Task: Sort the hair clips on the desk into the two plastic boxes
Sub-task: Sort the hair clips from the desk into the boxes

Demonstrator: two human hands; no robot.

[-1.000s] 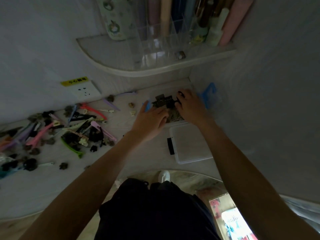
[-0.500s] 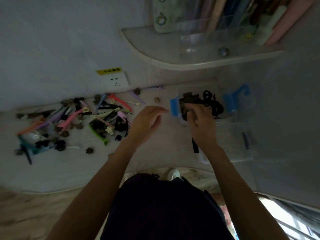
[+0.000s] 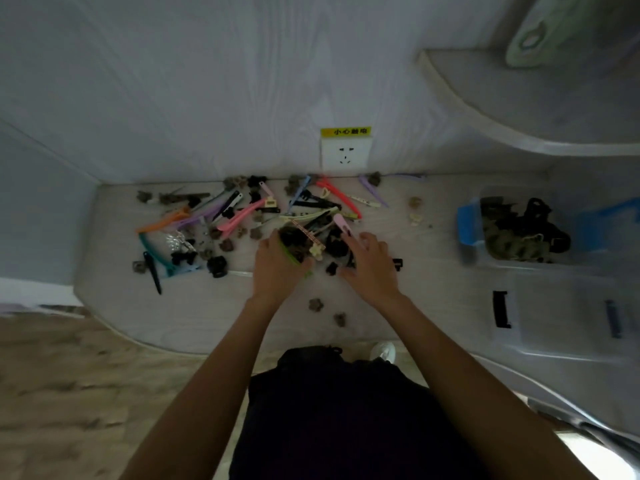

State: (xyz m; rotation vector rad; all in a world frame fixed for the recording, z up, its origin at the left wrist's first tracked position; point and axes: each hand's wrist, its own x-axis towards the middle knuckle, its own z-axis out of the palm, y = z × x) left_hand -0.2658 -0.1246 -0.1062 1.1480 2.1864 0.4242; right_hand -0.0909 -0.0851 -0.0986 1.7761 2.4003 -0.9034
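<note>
Pale wood-grain desk (image 3: pixel 194 317) and wall panel (image 3: pixel 207 81) — matt; translucent plastic boxes (image 3: pixel 561 317), right of frame; smooth coloured plastic clips (image 3: pixel 239 216), centre.

There is one view only — a wide-angle camera on the person's head, looking forward and steeply down. It faces the wall with the socket (image 3: pixel 346 153), the worktop (image 3: pixel 194 306) close beneath it, both forearms reaching up from the lower edge. The frame bends at its sides — a shelf (image 3: pixel 519 109) curves at upper right, floor (image 3: pixel 69 393) at lower left.
</note>
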